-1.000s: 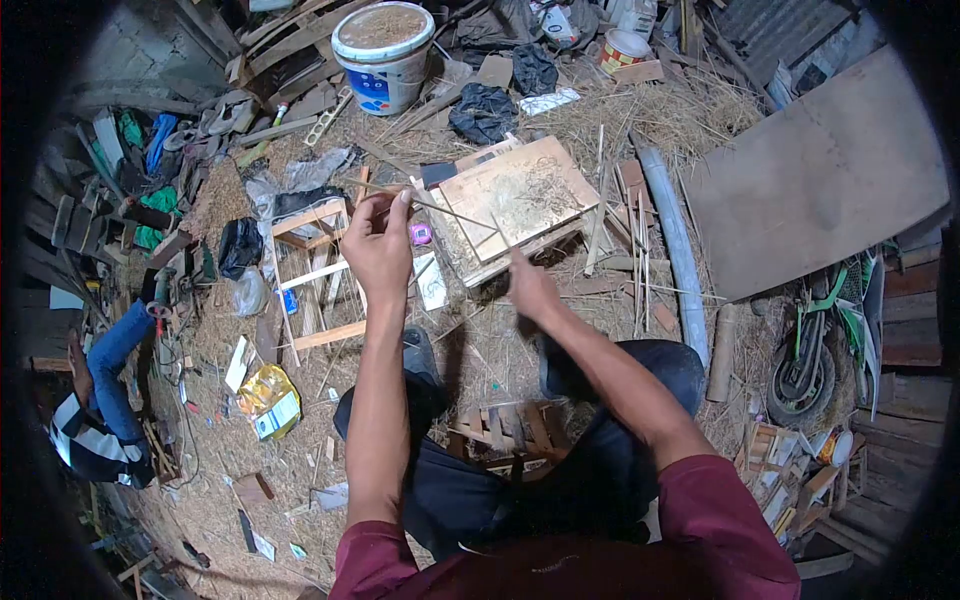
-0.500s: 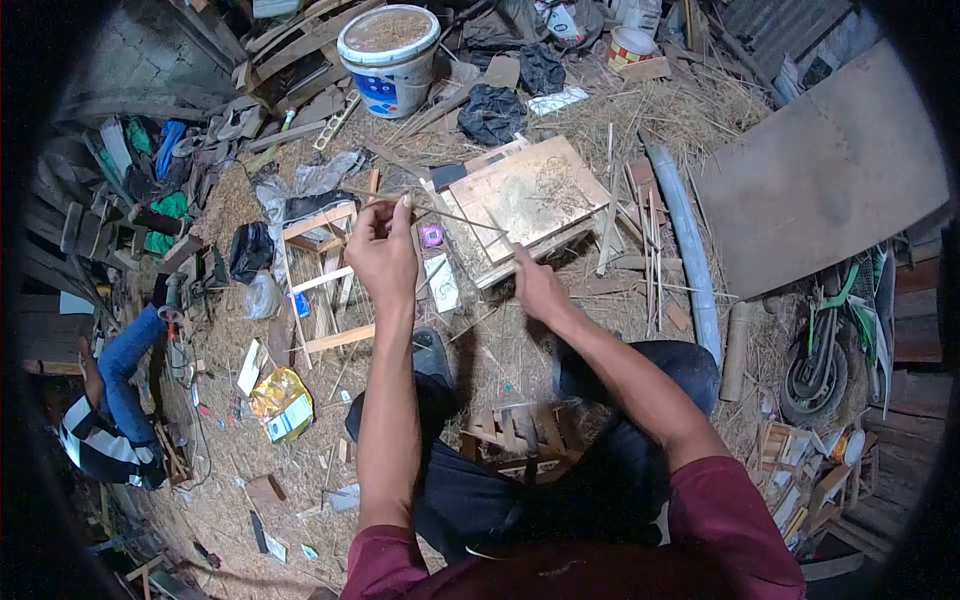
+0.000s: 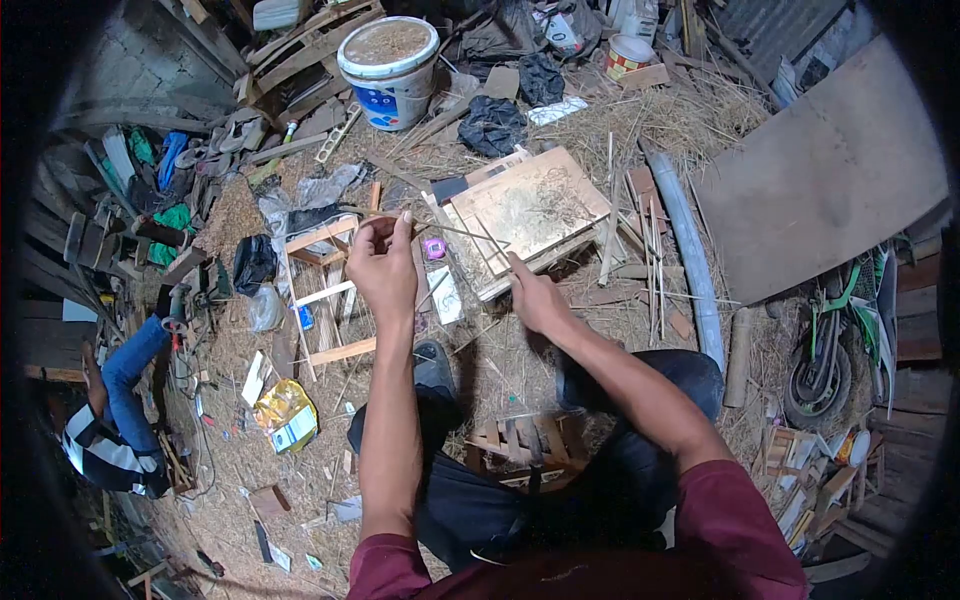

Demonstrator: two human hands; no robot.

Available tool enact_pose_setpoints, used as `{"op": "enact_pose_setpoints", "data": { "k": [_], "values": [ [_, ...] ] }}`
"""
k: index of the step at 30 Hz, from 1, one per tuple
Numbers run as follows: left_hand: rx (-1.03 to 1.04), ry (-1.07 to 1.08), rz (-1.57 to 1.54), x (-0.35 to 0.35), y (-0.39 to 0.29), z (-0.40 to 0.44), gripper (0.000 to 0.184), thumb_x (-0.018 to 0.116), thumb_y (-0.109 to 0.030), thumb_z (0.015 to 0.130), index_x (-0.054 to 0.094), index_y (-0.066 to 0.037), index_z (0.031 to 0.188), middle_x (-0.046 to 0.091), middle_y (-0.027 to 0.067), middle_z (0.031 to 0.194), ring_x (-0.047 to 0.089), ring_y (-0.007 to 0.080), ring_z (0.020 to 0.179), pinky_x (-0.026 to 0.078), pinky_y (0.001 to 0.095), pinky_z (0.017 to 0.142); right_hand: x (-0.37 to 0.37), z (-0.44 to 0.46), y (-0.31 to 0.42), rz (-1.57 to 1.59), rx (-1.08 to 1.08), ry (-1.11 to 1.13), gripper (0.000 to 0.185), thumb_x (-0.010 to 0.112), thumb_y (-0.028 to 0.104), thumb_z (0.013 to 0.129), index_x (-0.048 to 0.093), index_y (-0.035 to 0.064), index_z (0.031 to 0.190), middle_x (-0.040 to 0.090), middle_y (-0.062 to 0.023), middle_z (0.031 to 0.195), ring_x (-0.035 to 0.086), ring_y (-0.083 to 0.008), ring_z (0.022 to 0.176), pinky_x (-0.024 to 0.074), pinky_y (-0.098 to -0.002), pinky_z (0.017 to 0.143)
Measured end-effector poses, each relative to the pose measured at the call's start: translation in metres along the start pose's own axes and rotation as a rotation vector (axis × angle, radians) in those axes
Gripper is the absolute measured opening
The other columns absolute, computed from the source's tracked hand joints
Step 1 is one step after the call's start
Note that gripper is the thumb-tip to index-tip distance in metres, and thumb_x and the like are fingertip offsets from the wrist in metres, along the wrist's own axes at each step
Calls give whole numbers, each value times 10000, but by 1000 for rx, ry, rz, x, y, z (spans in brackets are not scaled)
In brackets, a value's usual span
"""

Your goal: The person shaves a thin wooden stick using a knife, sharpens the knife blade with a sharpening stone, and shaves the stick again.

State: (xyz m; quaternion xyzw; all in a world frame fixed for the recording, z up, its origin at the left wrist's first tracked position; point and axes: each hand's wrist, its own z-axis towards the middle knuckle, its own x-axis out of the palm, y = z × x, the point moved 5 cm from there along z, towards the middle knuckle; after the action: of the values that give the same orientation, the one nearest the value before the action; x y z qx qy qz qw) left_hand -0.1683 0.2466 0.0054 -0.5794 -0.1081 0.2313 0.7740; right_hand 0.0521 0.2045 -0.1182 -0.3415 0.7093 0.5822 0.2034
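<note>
Left of the board [image 3: 560, 190] lies a frame [image 3: 343, 352]. Nearer the board, the left hand [image 3: 385, 275] pinches a stick [image 3: 460, 232] that slants over the board's left part. By its near edge, the right hand [image 3: 537, 302] is curled at the stick's end, its grip unclear. Right of the board lies a pipe [image 3: 690, 260].

I've got a board [image 3: 530, 205] ahead, mid-view; a stick [image 3: 460, 231] runs from the left hand [image 3: 385, 270] over the board's left part to the right hand [image 3: 538, 297]. Left of board: frame [image 3: 345, 352], small case [image 3: 434, 248] between them. Bucket [image 3: 390, 85] behind, leftish; tub [image 3: 628, 50] behind, rightish. Right side, going outward: pipe [image 3: 690, 260], then big panel [image 3: 825, 170], motorbike [image 3: 820, 370] on its near side. Packet [image 3: 288, 418] nearer me than the frame. Far left, I've another person [image 3: 130, 375].
</note>
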Motion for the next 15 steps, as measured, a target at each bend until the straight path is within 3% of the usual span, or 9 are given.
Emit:
{"op": "enact_pose_setpoints", "data": {
  "k": [2, 3, 6, 10, 11, 14, 15],
  "values": [
    [-18, 2, -23, -1, 2, 0, 119, 720, -74, 847, 650, 23, 836, 661, 40, 770, 591, 69, 691, 484, 218, 631, 3, -6, 3, 46, -82, -63, 463, 433, 58, 915, 389, 27, 1375, 642, -332, 832, 648, -485, 781, 530, -532, 727],
    [-26, 9, -35, -1, 2, -1, 120, 720, -75, 847, 649, 21, 834, 661, 40, 770, 591, 68, 692, 485, 218, 633, 13, 1, -18, 87, 121, 33, 451, 435, 96, 940, 384, 37, 1384, 651, -308, 826, 643, -491, 772, 522, -538, 712],
    [-1, 15, 2, -2, 5, 0, 124, 719, -77, 848, 648, 24, 836, 662, 41, 771, 595, 69, 698, 496, 224, 641, 29, 21, -62, -20, -26, -82, 450, 437, 85, 936, 388, 21, 1379, 654, -295, 815, 639, -495, 763, 512, -542, 714],
    [-30, 41, -1, 2, -3, 1, 133, 705, -89, 870, 653, 33, 865, 673, 57, 781, 624, 90, 706, 510, 231, 657, 3, 0, 11, 242, 16, 43, 466, 445, 64, 912, 402, 12, 1372, 639, -332, 917, 631, -482, 902, 497, -514, 819],
    [-39, 29, -7, 2, 1, 3, 138, 708, -91, 865, 650, 33, 853, 668, 54, 769, 616, 86, 700, 504, 230, 650, 3, -2, 16, 186, -53, -11, 476, 453, 90, 918, 394, 11, 1383, 631, -334, 962, 623, -472, 929, 497, -488, 839],
    [-79, 43, 2, 0, 4, 3, 149, 710, -101, 862, 649, 33, 838, 663, 54, 748, 610, 85, 686, 497, 230, 639, 7, 5, 3, 200, 118, -38, 463, 461, 118, 917, 418, -10, 1359, 622, -336, 982, 612, -480, 935, 487, -484, 854],
    [-94, 56, 3, 1, 5, 4, 152, 709, -105, 863, 650, 32, 836, 663, 57, 744, 612, 86, 682, 497, 230, 637, 17, 15, -17, 194, 57, -128, 438, 464, 137, 922, 443, -14, 1333, 612, -340, 1007, 596, -491, 963, 467, -502, 875]
  ]
}}
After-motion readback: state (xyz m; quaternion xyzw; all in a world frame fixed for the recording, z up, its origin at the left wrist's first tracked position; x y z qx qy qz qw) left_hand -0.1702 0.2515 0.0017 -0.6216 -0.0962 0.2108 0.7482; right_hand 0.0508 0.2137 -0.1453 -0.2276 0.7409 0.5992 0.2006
